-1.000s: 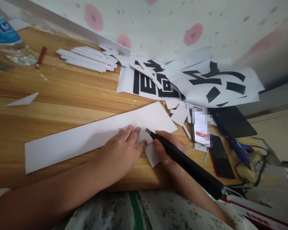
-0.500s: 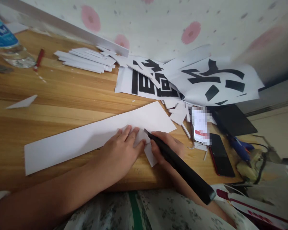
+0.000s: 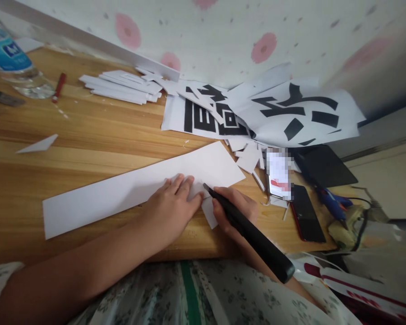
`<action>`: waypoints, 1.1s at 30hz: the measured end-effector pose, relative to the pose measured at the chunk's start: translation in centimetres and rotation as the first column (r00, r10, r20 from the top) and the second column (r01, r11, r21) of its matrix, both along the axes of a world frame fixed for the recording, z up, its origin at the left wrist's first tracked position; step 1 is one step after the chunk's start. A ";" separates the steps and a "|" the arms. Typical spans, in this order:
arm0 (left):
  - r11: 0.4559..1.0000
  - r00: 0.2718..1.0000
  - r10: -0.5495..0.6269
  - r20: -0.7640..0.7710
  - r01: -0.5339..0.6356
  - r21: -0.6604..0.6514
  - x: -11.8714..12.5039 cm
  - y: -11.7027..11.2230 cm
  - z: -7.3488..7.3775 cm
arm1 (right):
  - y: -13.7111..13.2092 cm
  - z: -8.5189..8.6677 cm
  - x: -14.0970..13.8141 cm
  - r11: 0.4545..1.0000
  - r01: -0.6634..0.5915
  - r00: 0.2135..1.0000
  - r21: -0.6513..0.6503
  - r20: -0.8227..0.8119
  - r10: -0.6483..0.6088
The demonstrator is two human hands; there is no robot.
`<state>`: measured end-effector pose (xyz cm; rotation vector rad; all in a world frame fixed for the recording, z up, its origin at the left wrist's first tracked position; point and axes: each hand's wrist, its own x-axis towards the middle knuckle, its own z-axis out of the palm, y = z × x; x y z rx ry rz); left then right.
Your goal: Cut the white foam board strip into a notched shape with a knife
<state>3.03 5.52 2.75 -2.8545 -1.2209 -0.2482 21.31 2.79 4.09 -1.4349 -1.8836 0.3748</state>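
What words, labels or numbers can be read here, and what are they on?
Nothing reads clearly.
Printed sheets: big black character strokes, overlapped and creased, not legible whole.
Bottle label: white marks on blue, too blurred.
Phone screen: blurred out.
Black cutter in the right hand: no marking visible.

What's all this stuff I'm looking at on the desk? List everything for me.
paper strip: one, white, long, across the table middle
knife: one, black, tip at the strip's near edge
strip stack: one pile, white, far side by the wall
printed sheets: several, white with black characters, far right
bottle: one, clear, blue label, far left corner
phone: one, dark, right edge
table: one, light wood
left hand: flat on the paper strip
right hand: fingers closed around the knife
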 end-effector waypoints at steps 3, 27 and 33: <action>1.000 1.000 -0.002 -0.006 0.002 -0.026 0.0 0.0 0.1 | -0.2 -0.2 0.3 1.000 -0.023 1.000 0.010 0.019 0.023; 0.999 0.997 0.000 -0.083 -0.005 -0.050 -0.1 -0.1 0.4 | -3.4 -1.0 1.5 0.999 -0.008 1.000 0.037 0.030 0.007; 0.995 0.999 -0.018 -0.050 0.013 -0.103 -0.5 0.5 0.5 | -5.6 -4.2 2.8 0.958 0.284 0.879 -0.037 -0.390 -0.276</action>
